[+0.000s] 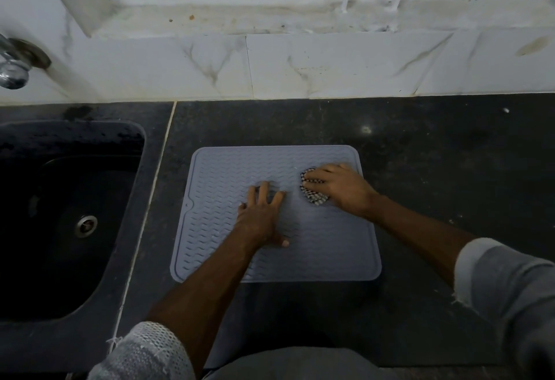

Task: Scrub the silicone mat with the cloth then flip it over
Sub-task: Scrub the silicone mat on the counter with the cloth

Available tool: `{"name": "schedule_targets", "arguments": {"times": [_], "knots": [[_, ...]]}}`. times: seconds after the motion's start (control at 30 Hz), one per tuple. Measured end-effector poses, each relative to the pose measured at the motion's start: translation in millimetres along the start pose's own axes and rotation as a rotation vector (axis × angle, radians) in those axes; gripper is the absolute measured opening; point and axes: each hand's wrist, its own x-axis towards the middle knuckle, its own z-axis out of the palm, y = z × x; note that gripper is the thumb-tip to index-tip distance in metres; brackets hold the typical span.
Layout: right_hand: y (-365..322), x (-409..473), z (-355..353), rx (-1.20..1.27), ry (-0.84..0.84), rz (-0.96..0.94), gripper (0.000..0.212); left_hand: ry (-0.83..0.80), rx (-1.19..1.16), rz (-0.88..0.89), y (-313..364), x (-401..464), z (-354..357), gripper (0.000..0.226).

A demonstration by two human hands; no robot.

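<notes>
The grey mat (270, 214) lies flat on the dark counter (435, 169), ridged side up, a little back from the front edge and just right of the seam that separates the counter from the sink (69, 214). The left hand (261, 214) rests on the middle of the mat with fingers spread and straight, gripping nothing; the likely reason is to pin the soft sheet so that it does not slide or ripple under the rubbing. The right hand (336, 187) presses down on a bunched checked cloth (312, 190) near the mat's far right corner, fingers curled over the wad, which keeps the cloth compact and puts force into the grooves. The mat is nearly square, slightly wider than deep, so its longer side runs left to right along the counter's front edge; its edges sit roughly square to the wall. A small notch on the rim marks its left edge, facing the sink. Scrubbing looks under way, and the flip is not yet done.
</notes>
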Motion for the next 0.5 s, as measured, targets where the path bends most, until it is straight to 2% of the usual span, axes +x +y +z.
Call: {"name": "schedule_targets", "arguments": {"times": [0.1, 0.2, 0.33, 0.5], "knots": [[21.6, -25.9, -5.4, -0.059, -0.006, -0.024, 0.056, 0.008, 0.000, 0.004, -1.3, 0.6, 1.6, 0.116], [30.2, -24.1, -12.4, -0.070, -0.026, 0.030, 0.048, 0.015, 0.001, 0.002, -0.7, 0.8, 1.9, 0.116], [7.3, 15.2, -11.6, 0.025, 0.054, 0.042, 0.042, 0.017, -0.005, -0.006, -1.4, 1.9, 2.6, 0.116], [-15.8, 38.9, 1.5, -0.011, -0.004, -0.009, 0.044, 0.006, 0.000, -0.026, 0.3, 1.5, 2.2, 0.117]]}}
